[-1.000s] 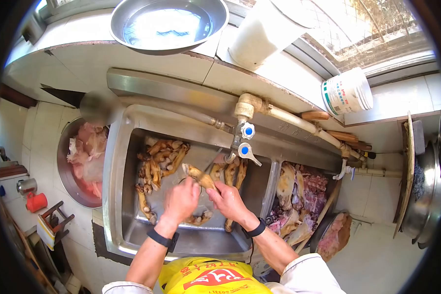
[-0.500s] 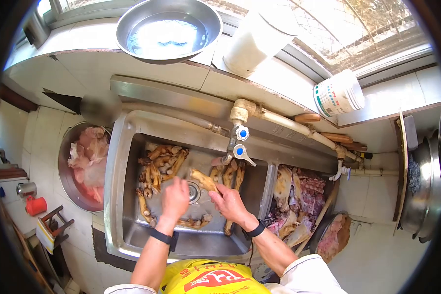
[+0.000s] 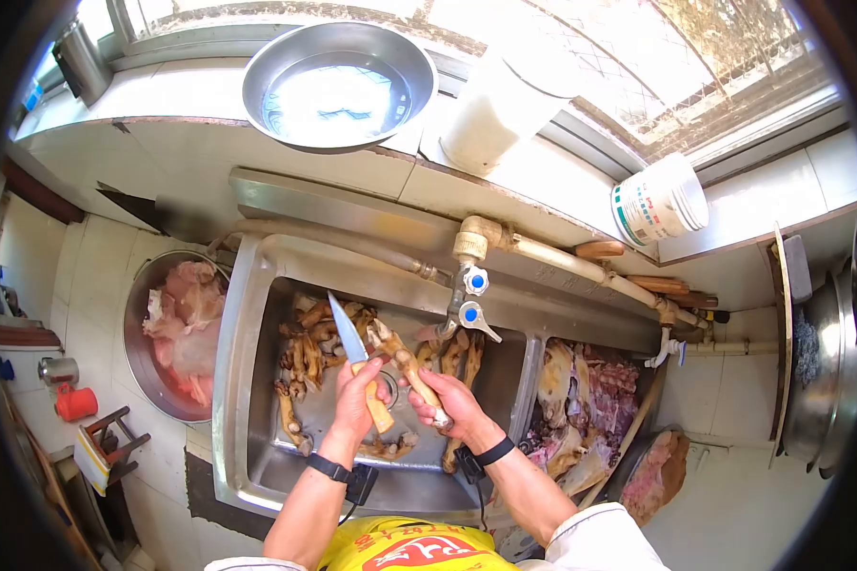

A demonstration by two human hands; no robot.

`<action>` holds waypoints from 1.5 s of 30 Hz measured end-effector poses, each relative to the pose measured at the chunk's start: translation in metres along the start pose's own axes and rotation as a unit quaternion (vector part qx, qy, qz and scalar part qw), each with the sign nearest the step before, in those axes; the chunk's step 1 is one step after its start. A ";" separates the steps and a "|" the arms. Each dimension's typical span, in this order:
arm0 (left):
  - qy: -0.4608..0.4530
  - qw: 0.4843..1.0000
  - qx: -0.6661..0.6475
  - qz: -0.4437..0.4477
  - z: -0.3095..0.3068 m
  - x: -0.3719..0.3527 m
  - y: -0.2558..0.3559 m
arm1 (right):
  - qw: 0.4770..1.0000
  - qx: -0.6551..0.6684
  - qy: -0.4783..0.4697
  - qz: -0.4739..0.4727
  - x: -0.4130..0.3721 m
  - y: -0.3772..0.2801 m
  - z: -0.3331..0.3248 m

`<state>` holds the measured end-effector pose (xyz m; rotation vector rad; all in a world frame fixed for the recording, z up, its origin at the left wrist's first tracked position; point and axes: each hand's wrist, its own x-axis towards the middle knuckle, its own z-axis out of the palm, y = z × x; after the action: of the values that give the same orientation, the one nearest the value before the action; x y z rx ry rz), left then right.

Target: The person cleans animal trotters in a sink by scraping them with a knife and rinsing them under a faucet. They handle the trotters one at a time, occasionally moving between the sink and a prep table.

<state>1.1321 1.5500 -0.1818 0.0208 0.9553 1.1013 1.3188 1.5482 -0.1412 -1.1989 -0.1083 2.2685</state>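
Note:
My left hand (image 3: 354,398) is closed around the wooden handle of a knife (image 3: 348,333), whose blade points up and to the left over the sink. In my right hand (image 3: 459,407) is a brownish animal foot (image 3: 405,360), gripped near its lower end and tilted with its upper end toward the knife. Both hands are over the left basin of the steel sink (image 3: 243,400). More feet (image 3: 307,352) lie heaped along the basin's left side, and several others (image 3: 471,354) rest at its right side under the tap.
Taps with blue-centred handles (image 3: 470,312) rise at the sink's back edge. Cut meat (image 3: 590,390) fills the right basin. A metal pot (image 3: 141,381) with pale meat in water stands left of the sink. On the sill are a water-filled basin (image 3: 260,114) and white buckets (image 3: 659,200).
The knife blade now shows plainly, pointing up-left from my left hand. My right hand still holds the foot, whose lower end has come into view. The camera view has shifted slightly.

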 end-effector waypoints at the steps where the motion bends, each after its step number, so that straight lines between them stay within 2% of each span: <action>1: 0.001 1.000 -0.002 0.002 0.002 0.004 -0.003 | 1.000 -0.003 -0.001 0.002 0.000 0.001 -0.002; 3: -0.035 0.999 -0.021 0.019 0.006 0.015 -0.010 | 0.999 -0.006 -0.025 0.020 0.000 0.002 -0.010; 5: -0.024 0.998 -0.046 0.019 0.013 0.015 -0.011 | 0.999 -0.004 -0.043 0.025 -0.003 0.001 -0.014; 7: 0.000 0.999 -0.018 0.048 0.013 0.017 -0.017 | 0.998 0.001 -0.061 0.031 -0.004 -0.001 -0.017; 10: 0.030 0.996 0.024 0.081 0.019 0.012 -0.020 | 0.997 -0.057 -0.034 0.028 -0.004 -0.001 -0.019; 12: 0.036 0.994 0.055 0.089 0.021 0.011 -0.021 | 0.985 -0.166 0.037 -0.035 0.002 0.002 -0.018; 15: 0.038 0.989 0.101 0.098 0.037 0.001 -0.014 | 0.972 -0.217 0.045 -0.074 0.014 0.002 -0.018; 19: 0.024 0.981 0.151 0.121 0.043 0.005 -0.006 | 0.971 -0.216 0.016 -0.102 0.019 -0.003 -0.021; 23: 0.024 0.984 0.133 0.116 0.051 -0.004 0.002 | 0.984 -0.147 -0.027 -0.100 0.016 -0.001 -0.022; 25: 0.024 0.964 0.227 0.134 0.044 -0.008 0.001 | 0.986 -0.124 -0.032 -0.108 0.015 -0.001 -0.020; 27: 0.028 0.956 0.252 0.147 0.036 -0.018 -0.002 | 0.986 -0.113 0.012 -0.125 0.015 0.000 -0.016; 29: 0.033 0.947 0.277 0.160 0.029 -0.025 -0.007 | 0.985 -0.112 0.015 -0.129 0.017 0.002 -0.016; 31: 0.014 0.889 0.423 0.176 0.024 -0.029 -0.010 | 0.985 -0.113 0.016 -0.130 0.018 0.004 -0.014; 36: 0.020 0.903 0.400 0.154 0.032 -0.036 -0.005 | 0.968 -0.170 0.049 -0.179 0.018 0.008 -0.002; 40: 0.022 0.921 0.365 0.137 0.029 -0.036 -0.004 | 0.967 -0.178 0.056 -0.175 0.017 0.010 0.005; 45: 0.016 0.913 0.389 0.119 0.032 -0.045 -0.002 | 0.956 -0.210 0.068 -0.191 0.023 0.016 0.005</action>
<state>1.1497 1.5288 -0.1334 0.7913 1.3961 0.8747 1.2979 1.5473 -0.1607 -1.3987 -0.7356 1.8654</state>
